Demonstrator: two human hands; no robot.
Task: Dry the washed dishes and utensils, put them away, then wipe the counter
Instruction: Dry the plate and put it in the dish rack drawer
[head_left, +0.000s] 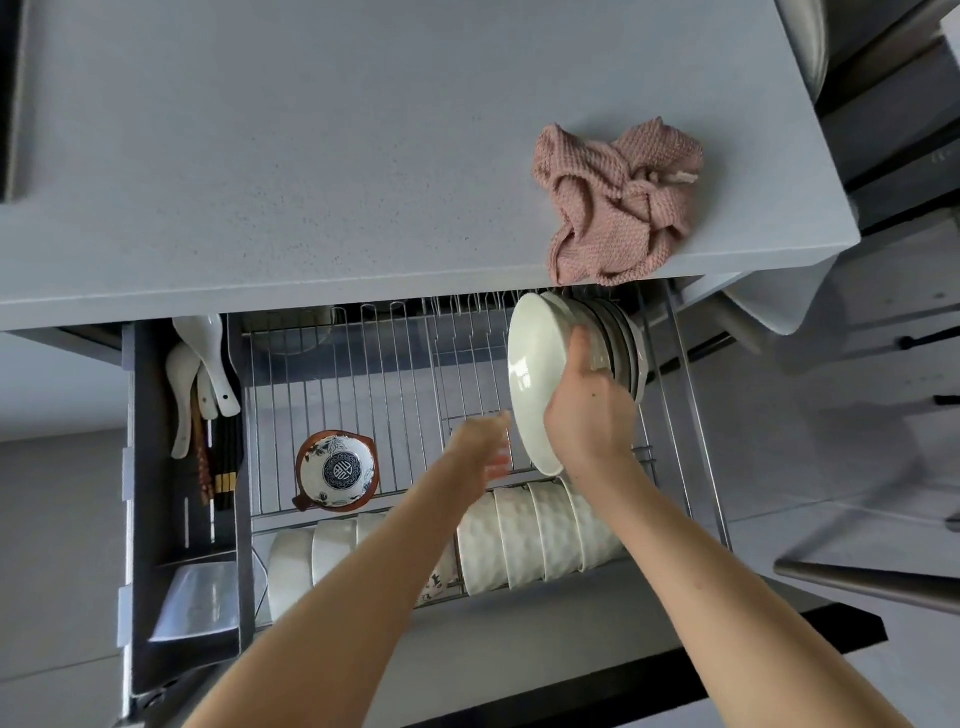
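The right hand (587, 410) is gripping a white plate (535, 374), fingers curling around its rim and holding it on edge in the wire rack (363, 374) of the open drawer. Just behind those fingers, more plates (626, 343) are standing in the same row. The left hand (480, 447), blurred, is hovering beside the plate with fingers relaxed, holding nothing. Below both wrists, white bowls (530, 540) are lining the rack's front row; left of the fingers, a patterned bowl (337, 470) is sitting. The side compartment (150, 493) is holding spoons (200, 364) and chopsticks (226, 467). A pink cloth (615, 200) is lying on the counter (311, 182) above.
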